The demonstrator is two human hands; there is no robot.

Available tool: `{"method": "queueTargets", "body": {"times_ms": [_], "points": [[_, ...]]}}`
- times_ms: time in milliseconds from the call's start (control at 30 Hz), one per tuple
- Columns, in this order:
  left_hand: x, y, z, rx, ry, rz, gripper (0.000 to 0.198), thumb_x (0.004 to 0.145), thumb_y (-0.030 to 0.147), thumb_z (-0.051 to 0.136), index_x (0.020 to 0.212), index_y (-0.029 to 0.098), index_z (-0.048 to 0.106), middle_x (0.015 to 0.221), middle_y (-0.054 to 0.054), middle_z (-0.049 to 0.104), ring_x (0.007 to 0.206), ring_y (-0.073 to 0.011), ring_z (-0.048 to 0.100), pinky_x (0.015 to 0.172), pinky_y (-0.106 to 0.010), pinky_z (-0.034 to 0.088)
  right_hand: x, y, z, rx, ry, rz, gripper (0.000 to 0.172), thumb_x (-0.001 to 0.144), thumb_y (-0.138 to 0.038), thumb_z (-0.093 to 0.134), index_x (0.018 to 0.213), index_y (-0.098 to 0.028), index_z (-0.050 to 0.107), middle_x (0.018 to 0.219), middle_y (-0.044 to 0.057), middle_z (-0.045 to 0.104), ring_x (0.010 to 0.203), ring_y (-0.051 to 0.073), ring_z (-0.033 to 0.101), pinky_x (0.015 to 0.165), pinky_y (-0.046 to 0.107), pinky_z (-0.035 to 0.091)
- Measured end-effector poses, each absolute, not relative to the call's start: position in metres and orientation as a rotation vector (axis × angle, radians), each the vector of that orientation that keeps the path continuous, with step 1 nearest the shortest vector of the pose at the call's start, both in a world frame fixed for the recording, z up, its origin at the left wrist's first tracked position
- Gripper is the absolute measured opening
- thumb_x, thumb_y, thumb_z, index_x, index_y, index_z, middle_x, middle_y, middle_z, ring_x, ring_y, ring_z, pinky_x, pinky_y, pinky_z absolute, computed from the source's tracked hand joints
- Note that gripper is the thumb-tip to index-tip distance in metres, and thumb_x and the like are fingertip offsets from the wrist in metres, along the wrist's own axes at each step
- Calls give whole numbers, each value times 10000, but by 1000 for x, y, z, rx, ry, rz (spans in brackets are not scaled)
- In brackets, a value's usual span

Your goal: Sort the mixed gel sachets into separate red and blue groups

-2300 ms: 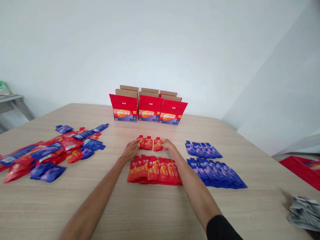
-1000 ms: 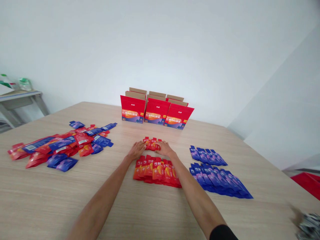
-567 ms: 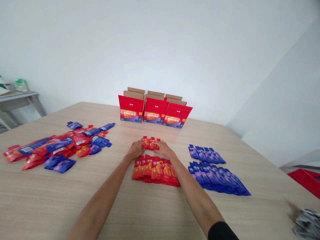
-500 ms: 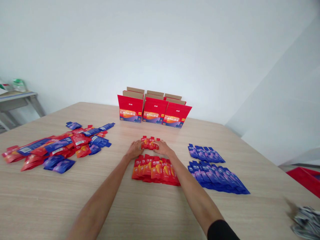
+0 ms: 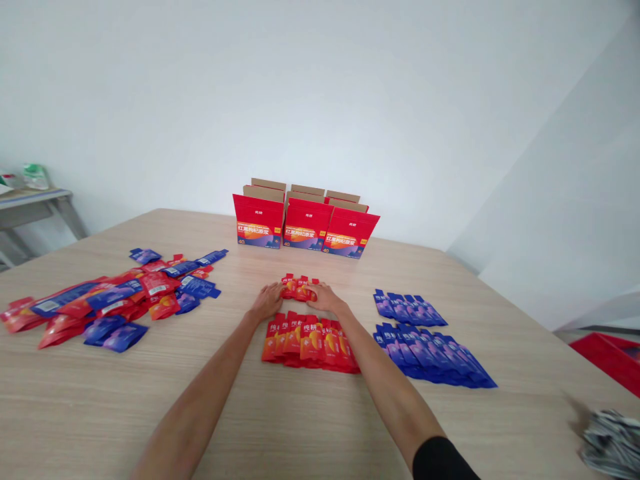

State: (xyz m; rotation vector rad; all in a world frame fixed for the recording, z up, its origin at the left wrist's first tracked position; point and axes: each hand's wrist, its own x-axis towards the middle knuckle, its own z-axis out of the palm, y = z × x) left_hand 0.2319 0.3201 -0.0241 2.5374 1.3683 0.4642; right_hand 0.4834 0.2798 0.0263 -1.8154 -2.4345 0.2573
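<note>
A short row of red pouches lies in the middle of the table, between my two hands. My left hand is closed against the row's left edge. From the right, my right hand grips the other edge, its thumb and fingers on the pouches. Just nearer to me, a wider overlapping row of red pouches lies face up, its right end partly behind my right forearm. To the right are two rows of blue pouches, a smaller far row and a longer near row.
Three red boxes with raised flaps stand side by side at the back. A loose heap of mixed red and blue pouches spreads on the left. At right are a red container and striped cloth. A side table stands far left.
The whole view has shifted slightly. Both hands stay at the short row of red pouches, and no pouch has clearly moved on the table.
</note>
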Motion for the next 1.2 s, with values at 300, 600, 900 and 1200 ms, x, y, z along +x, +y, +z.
{"method": "queueTargets", "body": {"times_ms": [300, 600, 900, 1200], "points": [[231, 322, -27, 2552, 1339, 453, 509, 1016, 216, 463, 1516, 258, 551, 1630, -109, 519, 1540, -282, 435, 1281, -539, 313, 481, 283, 29, -1877, -2422, 274, 696, 922, -386, 708, 1582, -254, 533, 1528, 130, 594, 1386, 332, 529, 1169, 454, 372], [232, 322, -28, 2577, 1317, 443, 513, 1034, 424, 596, 1498, 210, 558, 1610, -148, 507, 1485, -334, 476, 1241, -619, 343, 476, 282, 33, -1895, -2414, 289, 673, 936, -365, 669, 1583, -252, 523, 1440, 128, 650, 1375, 324, 528, 1157, 462, 370], [230, 316, -22, 2561, 1353, 391, 588, 992, 204, 394, 1573, 235, 480, 1681, -100, 458, 1587, -268, 371, 1307, -524, 262, 482, 276, 33, -1841, -2409, 334, 694, 909, -339, 706, 1575, -243, 537, 1508, 129, 612, 1409, 328, 500, 1201, 484, 325], [230, 312, -16, 2551, 1356, 386, 594, 971, 204, 413, 1560, 221, 484, 1676, -101, 466, 1588, -270, 371, 1305, -518, 262, 484, 272, 32, -1944, -2140, 324, 690, 956, -402, 686, 1601, -270, 481, 1613, 85, 517, 1482, 276, 445, 1226, 405, 318]]}}
